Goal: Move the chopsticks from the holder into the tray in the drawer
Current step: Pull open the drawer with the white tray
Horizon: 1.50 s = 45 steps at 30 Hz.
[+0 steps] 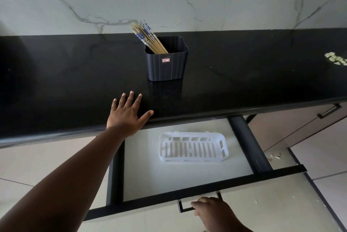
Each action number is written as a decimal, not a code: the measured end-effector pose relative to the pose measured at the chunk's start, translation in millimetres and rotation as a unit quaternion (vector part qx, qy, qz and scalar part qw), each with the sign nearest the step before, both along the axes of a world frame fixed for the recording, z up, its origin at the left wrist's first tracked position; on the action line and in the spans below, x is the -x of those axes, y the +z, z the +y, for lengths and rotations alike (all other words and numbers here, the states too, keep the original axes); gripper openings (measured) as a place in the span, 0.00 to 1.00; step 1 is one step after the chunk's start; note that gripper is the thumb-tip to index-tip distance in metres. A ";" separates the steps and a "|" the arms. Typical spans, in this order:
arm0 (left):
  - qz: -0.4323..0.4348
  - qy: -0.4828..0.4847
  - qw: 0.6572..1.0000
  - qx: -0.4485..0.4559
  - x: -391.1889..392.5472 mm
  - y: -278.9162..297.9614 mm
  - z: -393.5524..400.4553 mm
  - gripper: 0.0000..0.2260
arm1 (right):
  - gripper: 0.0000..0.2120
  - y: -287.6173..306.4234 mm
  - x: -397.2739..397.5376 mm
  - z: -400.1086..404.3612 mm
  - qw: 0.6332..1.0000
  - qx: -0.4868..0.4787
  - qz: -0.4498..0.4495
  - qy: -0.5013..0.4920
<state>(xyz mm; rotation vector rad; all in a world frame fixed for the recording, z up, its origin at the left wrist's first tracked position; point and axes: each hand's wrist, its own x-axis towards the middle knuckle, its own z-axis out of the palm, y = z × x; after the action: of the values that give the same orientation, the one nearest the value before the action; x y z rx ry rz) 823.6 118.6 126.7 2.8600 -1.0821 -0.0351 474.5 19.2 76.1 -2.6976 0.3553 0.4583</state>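
Here the left hand [127, 113] lies flat, fingers spread, on the countertop [244, 74]; the right hand [210, 208] grips the drawer handle [183, 207].

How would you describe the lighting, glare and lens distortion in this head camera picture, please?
Head view: dim, soft light; the black countertop shows a faint reflection below the holder but no hard glare. The wide lens bows the counter edge and drawer lines. The chopsticks, white tray and left hand look sharp; the right hand at the handle is slightly soft.
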 end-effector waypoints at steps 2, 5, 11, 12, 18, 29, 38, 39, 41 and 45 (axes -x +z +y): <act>0.005 0.007 1.000 0.005 5.8 1.9 1.7 0.41 | 0.17 11.4 10.0 -4.7 0.992 -0.090 0.004 -0.089; 0.004 -0.016 0.994 0.112 31.8 0.9 10.8 0.35 | 0.17 53.4 20.2 -19.6 0.952 -0.247 0.042 -0.175; 0.091 -0.122 0.944 0.294 121.3 -23.0 23.1 0.22 | 0.06 95.8 18.9 -92.8 0.834 -0.304 -0.160 -0.433; 0.155 -0.093 0.936 0.301 131.0 -27.4 19.9 0.21 | 0.07 92.6 11.1 -104.8 0.834 -0.269 -0.172 -0.451; 0.555 0.237 0.730 0.321 144.7 -36.6 -9.7 0.28 | 0.24 33.7 -45.2 -142.1 0.839 -0.244 0.000 -0.486; 0.564 0.350 0.677 0.318 183.3 -35.4 2.6 0.31 | 0.24 -2.5 -53.2 -145.2 0.859 -0.299 0.025 -0.414; 0.389 0.219 0.876 0.183 193.7 -32.6 37.7 0.38 | 0.29 16.7 -28.4 -137.1 0.930 -0.220 0.004 -0.293; 0.340 0.170 0.915 0.135 195.4 -33.6 46.7 0.38 | 0.29 22.4 -20.5 -134.3 0.946 -0.194 -0.014 -0.260; 0.252 0.079 0.963 0.053 199.7 -33.1 64.9 0.37 | 0.31 30.6 -3.8 -126.9 0.971 -0.122 -0.050 -0.201; 0.092 -0.044 0.994 -0.038 213.6 -28.2 82.9 0.40 | 0.32 37.1 14.2 -113.5 0.992 -0.009 -0.053 -0.110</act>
<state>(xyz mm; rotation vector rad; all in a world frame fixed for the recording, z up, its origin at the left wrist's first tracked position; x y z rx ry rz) 610.0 201.5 98.5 2.8036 -1.1911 -0.3442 460.3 -94.3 113.2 -2.6132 0.6078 0.2525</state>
